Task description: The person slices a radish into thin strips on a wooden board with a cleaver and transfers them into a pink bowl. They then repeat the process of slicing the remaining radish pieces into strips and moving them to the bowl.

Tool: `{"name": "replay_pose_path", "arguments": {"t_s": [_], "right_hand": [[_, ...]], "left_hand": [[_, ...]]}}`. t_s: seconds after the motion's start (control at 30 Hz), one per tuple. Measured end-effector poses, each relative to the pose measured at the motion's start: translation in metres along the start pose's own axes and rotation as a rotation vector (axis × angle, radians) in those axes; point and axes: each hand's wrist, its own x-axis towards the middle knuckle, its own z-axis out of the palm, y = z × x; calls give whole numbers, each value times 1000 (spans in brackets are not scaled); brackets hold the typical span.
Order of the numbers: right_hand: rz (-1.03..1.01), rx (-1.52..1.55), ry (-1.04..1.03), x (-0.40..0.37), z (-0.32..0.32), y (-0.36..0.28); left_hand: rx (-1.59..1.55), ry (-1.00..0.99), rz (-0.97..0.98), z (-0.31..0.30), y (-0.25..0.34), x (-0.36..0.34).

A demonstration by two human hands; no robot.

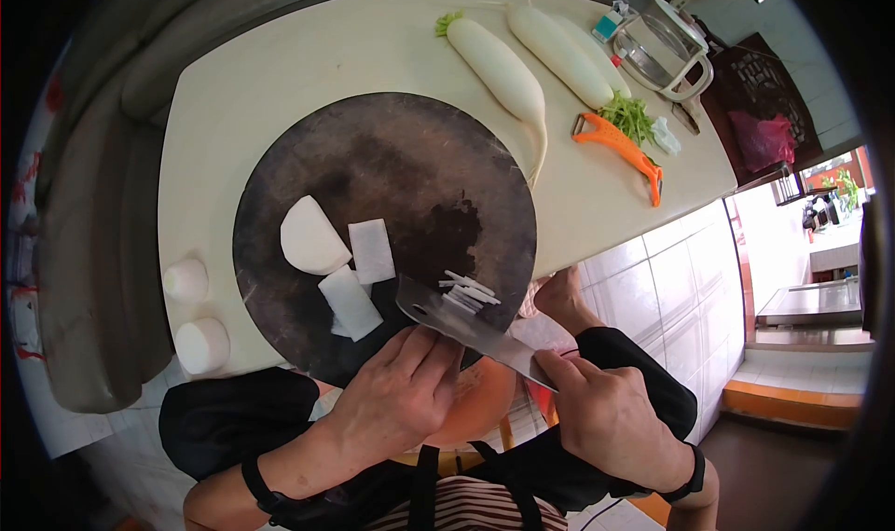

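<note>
My right hand (pixel 611 419) is wrapped round the handle end of a cleaver (pixel 475 333), whose blade lies over the lower right of a round dark cutting board (pixel 364 149). Beside the blade, my left hand (pixel 401 386) has its fingers bent together at the board's near edge; whatever is under the fingertips is hidden. Thin white strips (pixel 469 293) lie just beyond the blade. Left of them are white radish slices (pixel 371 251) and a thick half-round radish piece (pixel 312 237).
Whole white radishes (pixel 499 65) with leafy tops lie at the table's (pixel 224 93) far side. An orange peeler (pixel 617 144) and a glass pitcher (pixel 653 46) are at the right. Two radish chunks (pixel 201 344) stand at the left edge.
</note>
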Motion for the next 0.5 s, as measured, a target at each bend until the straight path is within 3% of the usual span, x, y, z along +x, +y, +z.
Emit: {"name": "replay_pose_path", "arguments": {"t_s": [0.33, 0.5], "right_hand": [[52, -89, -160, -7, -21, -12], [2, -79, -112, 5, -8, -10]], "left_hand": [[-50, -50, -29, -4, 1, -2], [-73, -76, -40, -2, 3, -6]]}}
